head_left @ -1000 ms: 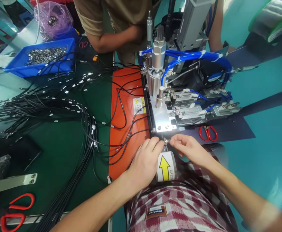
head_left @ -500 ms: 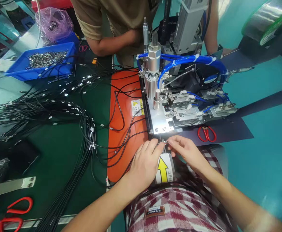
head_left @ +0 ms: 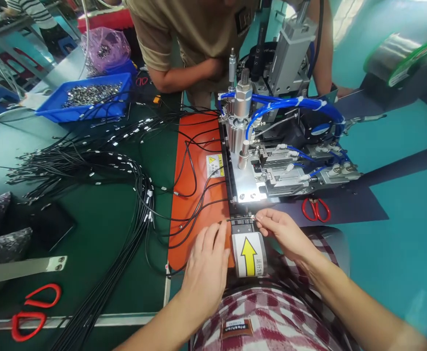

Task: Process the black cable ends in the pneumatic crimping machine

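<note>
A black cable [head_left: 239, 219] lies across the small dark fixture [head_left: 243, 227] at the near end of the machine. My left hand [head_left: 206, 261] is closed on this cable, left of the fixture, over the orange plate. At the fixture's right side, my right hand [head_left: 284, 234] pinches a small metal connector [head_left: 253, 217] at the cable's end between thumb and fingertips. Just below the fixture is a white label with a yellow arrow [head_left: 249, 256]. The machine's bright metal plate [head_left: 248, 183] sits directly beyond my fingers.
More cables [head_left: 145, 190] spread over the green table and orange plate [head_left: 184, 234]. A blue tray [head_left: 48, 108] of small metal parts stands far left. Red-handled scissors lie right [head_left: 316, 209] and near left [head_left: 29, 324]. Another person's arm [head_left: 187, 75] rests behind the machine [head_left: 242, 117].
My left hand has slid left and back from the fixture, exposing the cable across it. My right hand stays at the connector. The view has shifted slightly left.
</note>
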{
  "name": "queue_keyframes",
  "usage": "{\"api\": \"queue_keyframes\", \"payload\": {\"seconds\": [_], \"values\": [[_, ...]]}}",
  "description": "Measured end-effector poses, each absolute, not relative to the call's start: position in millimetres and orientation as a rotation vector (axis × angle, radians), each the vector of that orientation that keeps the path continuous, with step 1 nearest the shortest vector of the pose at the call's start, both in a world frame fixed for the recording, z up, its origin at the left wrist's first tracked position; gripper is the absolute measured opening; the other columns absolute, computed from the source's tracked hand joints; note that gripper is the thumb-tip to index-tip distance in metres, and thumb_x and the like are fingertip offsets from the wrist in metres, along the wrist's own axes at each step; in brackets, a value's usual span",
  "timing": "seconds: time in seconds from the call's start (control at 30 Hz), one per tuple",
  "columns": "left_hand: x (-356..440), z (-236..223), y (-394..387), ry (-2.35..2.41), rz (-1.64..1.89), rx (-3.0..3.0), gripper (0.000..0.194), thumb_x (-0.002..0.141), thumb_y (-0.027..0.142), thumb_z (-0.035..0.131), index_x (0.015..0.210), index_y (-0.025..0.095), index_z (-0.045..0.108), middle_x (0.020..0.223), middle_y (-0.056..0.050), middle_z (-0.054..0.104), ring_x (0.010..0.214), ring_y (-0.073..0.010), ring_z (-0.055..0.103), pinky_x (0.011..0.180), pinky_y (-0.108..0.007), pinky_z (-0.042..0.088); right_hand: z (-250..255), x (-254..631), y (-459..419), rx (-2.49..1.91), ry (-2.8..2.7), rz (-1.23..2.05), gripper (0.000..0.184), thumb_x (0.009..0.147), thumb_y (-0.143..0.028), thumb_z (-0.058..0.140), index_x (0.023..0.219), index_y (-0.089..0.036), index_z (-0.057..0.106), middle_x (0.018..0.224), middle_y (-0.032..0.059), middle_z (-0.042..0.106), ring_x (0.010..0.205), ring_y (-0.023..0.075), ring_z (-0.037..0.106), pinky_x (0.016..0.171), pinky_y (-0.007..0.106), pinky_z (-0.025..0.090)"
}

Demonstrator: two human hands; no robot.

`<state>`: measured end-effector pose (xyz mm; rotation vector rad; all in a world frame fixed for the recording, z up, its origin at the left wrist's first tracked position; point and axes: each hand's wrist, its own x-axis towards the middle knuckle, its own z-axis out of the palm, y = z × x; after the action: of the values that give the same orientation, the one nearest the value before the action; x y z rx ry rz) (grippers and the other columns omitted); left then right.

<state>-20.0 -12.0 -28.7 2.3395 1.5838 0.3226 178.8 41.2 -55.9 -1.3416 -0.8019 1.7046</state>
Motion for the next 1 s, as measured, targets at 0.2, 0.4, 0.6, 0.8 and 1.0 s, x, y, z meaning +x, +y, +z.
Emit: {"api": "queue_keyframes", "payload": {"seconds": [0.2,0.4,0.6,0.8,1.0], "values": [[-22,-37,-20,1.798,0.279,2.342,0.051,0.095,0.023,0.037,0.146,0.017,0.029,0.134,-0.015,0.047,0.122,-0.0302,0.044,0.097,-0.045,0.046,-57,180,41,-1.347,-0.812,1.711,0.038,0.065,-0.049,0.076,0.065,-0.016,0.058,0.056,-0.0046,0.053,0.05,0.008,0.041,0.054,0.024,0.032],[-42,-37,3,1.604,0.316,2.519,0.043,0.096,0.021,0.036,0.139,0.018,0.042,0.128,-0.014,0.05,0.12,-0.0278,0.046,0.098,-0.043,0.047,-55,179,43,-1.373,-0.812,1.689,0.041,0.06,-0.052,0.079,0.063,-0.016,0.06,0.057,-0.0032,0.055,0.05,0.009,0.044,0.054,0.024,0.035],[-47,-38,6,1.613,0.349,2.501,0.042,0.096,0.02,0.035,0.137,0.018,0.045,0.137,-0.014,0.044,0.124,-0.0282,0.044,0.099,-0.045,0.048,-66,210,21,-1.519,-0.683,1.514,0.047,0.066,-0.06,0.073,0.084,-0.016,0.068,0.072,0.0009,0.063,0.055,0.0107,0.051,0.054,0.024,0.04],[-47,-41,3,1.58,0.375,2.505,0.042,0.096,0.019,0.035,0.137,0.02,0.045,0.136,-0.012,0.049,0.125,-0.0277,0.044,0.101,-0.045,0.047,-93,271,-31,-1.712,-0.425,1.339,0.051,0.054,-0.057,0.081,0.082,-0.017,0.069,0.067,-0.0004,0.061,0.053,0.0096,0.051,0.049,0.021,0.044],[-48,-40,19,1.568,0.405,2.448,0.043,0.096,0.018,0.034,0.138,0.016,0.04,0.14,-0.013,0.046,0.129,-0.027,0.041,0.107,-0.047,0.041,-116,298,-73,-1.824,-0.209,1.327,0.043,0.048,-0.05,0.085,0.077,-0.022,0.073,0.066,0.0023,0.065,0.054,0.0143,0.059,0.049,0.024,0.051]]}}
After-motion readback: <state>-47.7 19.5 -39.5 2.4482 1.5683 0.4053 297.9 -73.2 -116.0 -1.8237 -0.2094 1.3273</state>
